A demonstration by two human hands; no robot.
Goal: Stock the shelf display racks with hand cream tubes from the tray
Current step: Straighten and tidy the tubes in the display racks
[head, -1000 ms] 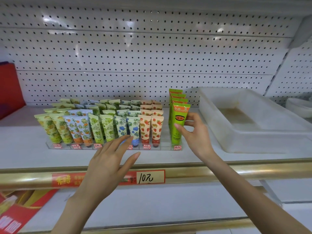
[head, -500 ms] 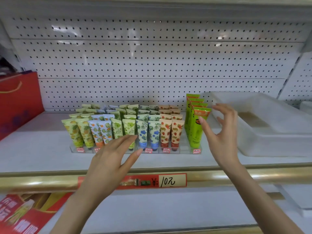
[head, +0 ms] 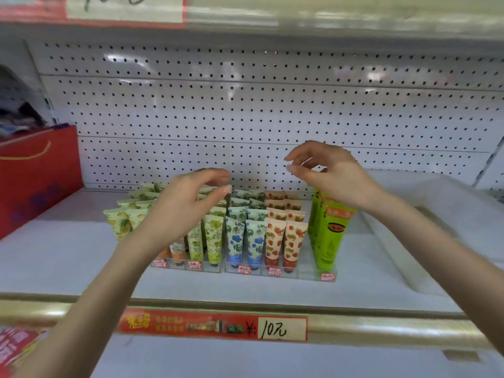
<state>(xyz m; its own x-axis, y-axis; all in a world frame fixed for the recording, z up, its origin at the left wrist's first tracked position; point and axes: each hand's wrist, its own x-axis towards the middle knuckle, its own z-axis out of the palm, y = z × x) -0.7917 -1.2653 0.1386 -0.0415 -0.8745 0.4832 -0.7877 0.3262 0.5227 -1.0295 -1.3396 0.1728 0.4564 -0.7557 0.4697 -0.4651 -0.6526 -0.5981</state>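
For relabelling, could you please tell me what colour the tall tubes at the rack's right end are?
The tall tubes are bright green; head view.

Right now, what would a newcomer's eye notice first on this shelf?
Rows of colourful hand cream tubes stand in a clear rack on the shelf, tall green packs at their right end. The left hand and right hand hover above them, holding nothing. A red price label marks the shelf's front edge.

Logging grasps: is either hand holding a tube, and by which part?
Nothing is held. The left hand and right hand hover above the tubes, fingers loosely curled.
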